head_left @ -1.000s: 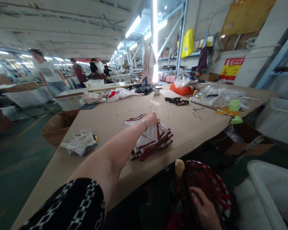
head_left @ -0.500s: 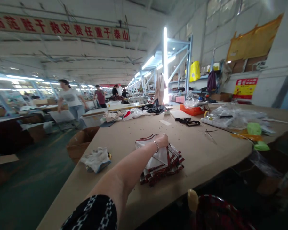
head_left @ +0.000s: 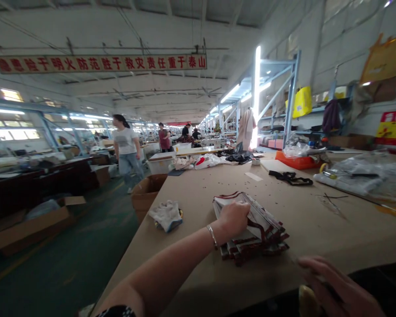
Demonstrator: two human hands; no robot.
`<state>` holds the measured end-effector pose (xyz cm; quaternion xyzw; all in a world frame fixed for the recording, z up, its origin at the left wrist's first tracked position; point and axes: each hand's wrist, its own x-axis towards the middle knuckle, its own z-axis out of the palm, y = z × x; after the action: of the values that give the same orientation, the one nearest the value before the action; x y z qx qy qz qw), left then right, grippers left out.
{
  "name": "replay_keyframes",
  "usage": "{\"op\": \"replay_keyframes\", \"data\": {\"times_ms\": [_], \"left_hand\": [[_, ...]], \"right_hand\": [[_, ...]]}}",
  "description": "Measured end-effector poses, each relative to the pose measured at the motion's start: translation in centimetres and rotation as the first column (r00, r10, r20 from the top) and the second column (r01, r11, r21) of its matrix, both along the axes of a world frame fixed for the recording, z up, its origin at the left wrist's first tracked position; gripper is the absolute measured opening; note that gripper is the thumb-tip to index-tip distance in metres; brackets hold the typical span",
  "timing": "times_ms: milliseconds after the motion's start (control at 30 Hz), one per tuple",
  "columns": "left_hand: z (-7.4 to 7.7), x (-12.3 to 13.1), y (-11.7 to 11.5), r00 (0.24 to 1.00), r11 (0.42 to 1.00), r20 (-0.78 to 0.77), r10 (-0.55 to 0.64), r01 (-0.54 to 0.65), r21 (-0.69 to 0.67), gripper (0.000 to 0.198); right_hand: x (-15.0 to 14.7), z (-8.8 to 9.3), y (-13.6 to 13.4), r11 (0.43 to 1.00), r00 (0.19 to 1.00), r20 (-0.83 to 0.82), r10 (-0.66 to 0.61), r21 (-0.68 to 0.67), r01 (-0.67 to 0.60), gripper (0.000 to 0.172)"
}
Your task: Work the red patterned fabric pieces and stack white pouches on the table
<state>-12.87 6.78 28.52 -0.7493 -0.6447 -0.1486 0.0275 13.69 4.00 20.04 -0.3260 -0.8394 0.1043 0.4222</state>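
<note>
A stack of white fabric pieces with dark red trim (head_left: pixel 262 231) lies fanned out on the table. My left hand (head_left: pixel 236 218) is closed on the edge of the top fabric piece, whose red trim bends up beside the fingers. My right hand (head_left: pixel 336 284) is low at the right, over the table's near edge and apart from the stack. Its fingers point left and are dim and blurred, so anything in them cannot be made out. Just below it shows a pale yellowish rounded knob (head_left: pixel 307 299).
A whitish work glove (head_left: pixel 166 215) rests on the brown table (head_left: pixel 198 264), left of the stack. Beyond are black straps (head_left: pixel 290 177), an orange tray (head_left: pixel 293 160) and clear plastic bags (head_left: pixel 366 169). A cardboard box (head_left: pixel 148 193) stands at the left edge. A person (head_left: pixel 127 147) walks behind it.
The view has swung left, moving the table and stack rightward in the picture. My right hand has come into view at lower right. My left hand stays at the stack, its fabric edge now lifted.
</note>
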Motion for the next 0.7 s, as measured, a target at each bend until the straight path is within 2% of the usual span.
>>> {"op": "replay_keyframes", "data": {"times_ms": [67, 133, 200, 267, 367, 433, 500, 567, 633, 667, 700], "left_hand": [[-0.1, -0.5, -2.3, 1.0, 0.999, 0.002, -0.002, 0.001, 0.047, 0.02], [-0.3, -0.9, -4.1, 1.0, 0.996, 0.03, -0.005, 0.003, 0.089, 0.017], [-0.6, -1.1, -5.4, 0.997, 0.993, 0.072, -0.018, 0.009, 0.121, 0.014], [-0.9, -1.3, -6.6, 0.994, 0.989, 0.103, -0.047, 0.031, 0.143, 0.013], [-1.4, -1.5, -8.2, 0.987, 0.978, 0.137, -0.086, 0.058, 0.198, 0.014], [-1.9, -1.5, -9.5, 0.982, 0.972, 0.173, -0.079, 0.038, 0.232, 0.015], [-2.5, -1.5, -10.6, 0.974, 0.965, 0.218, -0.056, -0.003, 0.261, 0.016], [-3.5, -1.4, -11.4, 0.956, 0.958, 0.291, -0.041, -0.045, 0.282, 0.016], [-4.7, -1.0, -11.7, 0.895, 0.955, 0.445, -0.025, -0.111, 0.276, 0.015], [-5.4, -0.6, -11.7, 0.826, 0.956, 0.564, -0.018, -0.151, 0.251, 0.013], [-6.0, -0.2, -11.6, 0.714, 0.961, 0.7, -0.009, -0.189, 0.205, 0.01]], "right_hand": [[-3.8, 2.8, 1.0, 0.999, 0.993, 0.118, 0.008, 0.048, -0.013, 0.03], [-7.6, 4.2, 1.6, 0.998, 0.969, 0.247, -0.017, 0.056, 0.003, 0.033], [-10.5, 4.4, 1.8, 0.999, 0.93, 0.367, -0.023, 0.046, 0.007, 0.033], [-12.0, 4.0, 2.1, 0.999, 0.899, 0.436, -0.027, 0.042, 0.01, 0.033], [-11.9, 3.2, 3.2, 0.998, 0.874, 0.484, -0.042, 0.054, 0.018, 0.035], [-10.8, 3.1, 4.2, 0.996, 0.865, 0.495, -0.083, 0.034, 0.076, 0.037], [-9.4, 3.4, 4.5, 0.987, 0.878, 0.462, -0.126, -0.03, 0.158, 0.038], [-7.8, 3.8, 3.8, 0.97, 0.922, 0.353, -0.156, -0.119, 0.21, 0.044], [-6.5, 4.1, 2.0, 0.968, 0.969, 0.172, -0.18, -0.145, 0.206, 0.053], [-6.0, 4.0, 0.9, 0.976, 0.98, 0.089, -0.175, -0.117, 0.185, 0.053], [-5.6, 3.7, -0.4, 0.985, 0.987, 0.039, -0.157, -0.07, 0.16, 0.051]]}}
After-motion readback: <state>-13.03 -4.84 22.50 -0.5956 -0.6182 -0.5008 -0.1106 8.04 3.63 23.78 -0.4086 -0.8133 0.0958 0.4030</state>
